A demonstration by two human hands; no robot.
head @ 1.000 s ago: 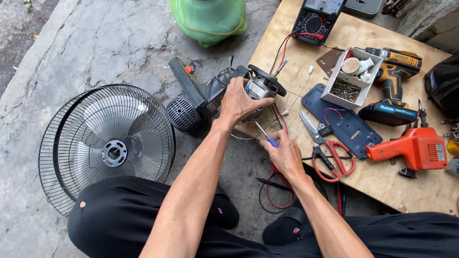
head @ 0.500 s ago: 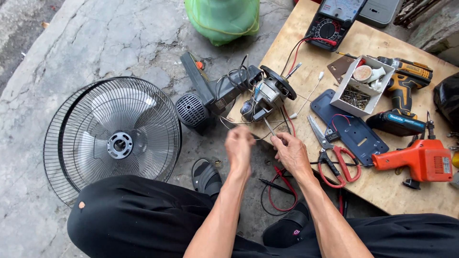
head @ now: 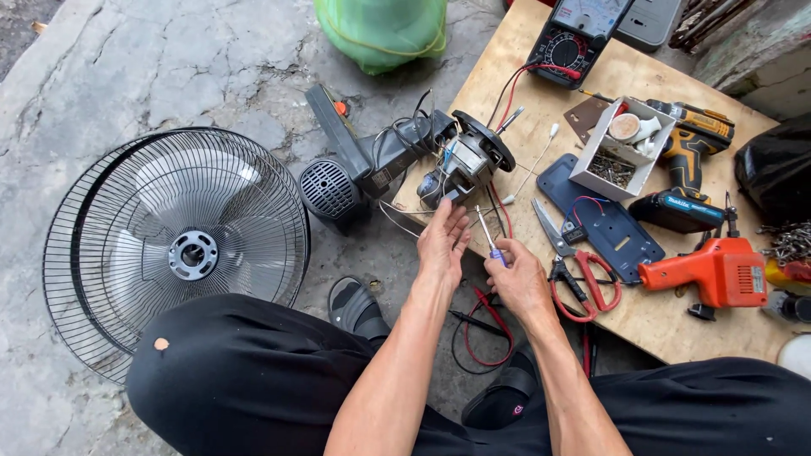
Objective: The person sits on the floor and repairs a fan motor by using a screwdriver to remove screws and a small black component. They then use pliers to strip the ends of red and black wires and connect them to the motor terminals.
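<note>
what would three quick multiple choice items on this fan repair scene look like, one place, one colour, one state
1. Where does the fan guard lie?
A on the concrete, left of the board
B on the wooden board
C in the white box

2. What colour are the scissors' handles?
A blue
B red
C green

3. What does the right hand hold?
A nothing
B the drill
C a small screwdriver

A: the guard lies flat on the ground.
B: red loops show beside the hand.
C: the fingers pinch its blue handle.

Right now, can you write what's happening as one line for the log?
left hand: open, fingers by fan motor | right hand: holds small screwdriver | red-handled scissors beside, on wooden board
</note>
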